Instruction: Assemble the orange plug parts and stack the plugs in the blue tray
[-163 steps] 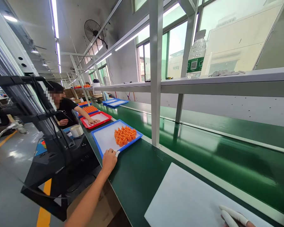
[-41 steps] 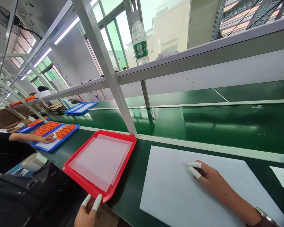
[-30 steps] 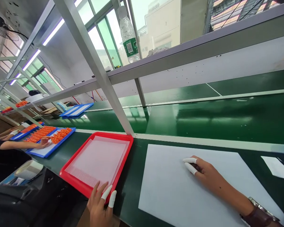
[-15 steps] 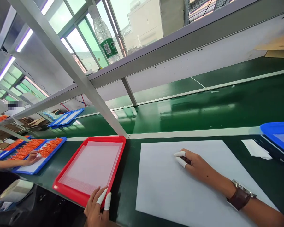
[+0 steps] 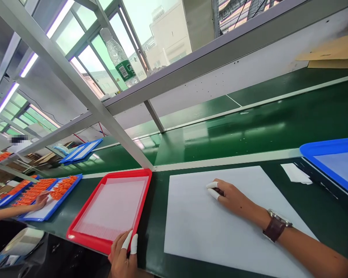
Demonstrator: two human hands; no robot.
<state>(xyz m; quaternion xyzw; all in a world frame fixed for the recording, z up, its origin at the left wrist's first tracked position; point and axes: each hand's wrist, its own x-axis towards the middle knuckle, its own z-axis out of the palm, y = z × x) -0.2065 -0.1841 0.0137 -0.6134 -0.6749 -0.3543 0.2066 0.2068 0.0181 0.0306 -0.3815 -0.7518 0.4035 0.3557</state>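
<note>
My left hand (image 5: 122, 253) is at the near right corner of a red tray (image 5: 104, 247). White finger covers sit on its thumb and index finger, which straddle the rim. Inside the tray lies a pale sheet with fine rows of marks along its near side (image 5: 111, 200). My right hand (image 5: 228, 195) rests on a large white sheet (image 5: 203, 231), its thumb and index finger, also in white covers, drawn close together. Whatever may be between those fingertips is too small to make out. A watch with a brown strap (image 5: 275, 227) is on the right wrist.
At the left, a co-worker's hand (image 5: 42, 200) is at blue trays with orange pieces (image 5: 63, 187). A blue tray (image 5: 330, 148) and white paper (image 5: 295, 173) lie right. A slanted metal post (image 5: 127, 143) rises behind the red tray. A bottle (image 5: 121, 63) stands on the shelf.
The view has swung slightly to the right. Both of my hands keep nearly the same places on the red tray and the white sheet. The co-worker's hand has shifted slightly.
</note>
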